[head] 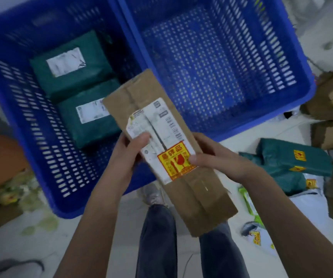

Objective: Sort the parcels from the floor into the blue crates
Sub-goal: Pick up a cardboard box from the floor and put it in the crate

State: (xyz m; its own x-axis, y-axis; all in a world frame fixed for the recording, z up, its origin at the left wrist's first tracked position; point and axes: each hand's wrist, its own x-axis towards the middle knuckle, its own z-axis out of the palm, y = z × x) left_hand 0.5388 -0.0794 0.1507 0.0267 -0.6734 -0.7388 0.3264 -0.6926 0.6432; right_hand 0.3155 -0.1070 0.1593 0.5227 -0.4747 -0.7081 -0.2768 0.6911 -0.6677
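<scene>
Head view: both hands, left [130, 149] and right [211, 157], grip the cardboard parcel [161, 149] (fragile sticker [174, 160]); lower it gently into a blue crate [304, 63].

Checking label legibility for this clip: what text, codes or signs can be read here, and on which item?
"易碎品": top line of the red-and-yellow sticker on the cardboard box held by the left hand and right hand.
White shipping label: barcode visible, print unreadable.
Green parcels' labels in the left crate: blurred.

Light: dim, cool, even, soft shadows.
Focus: soft overall, smeared toward the corners.
Distortion: wide-angle bending at the crates' [221, 77] edges.
</scene>
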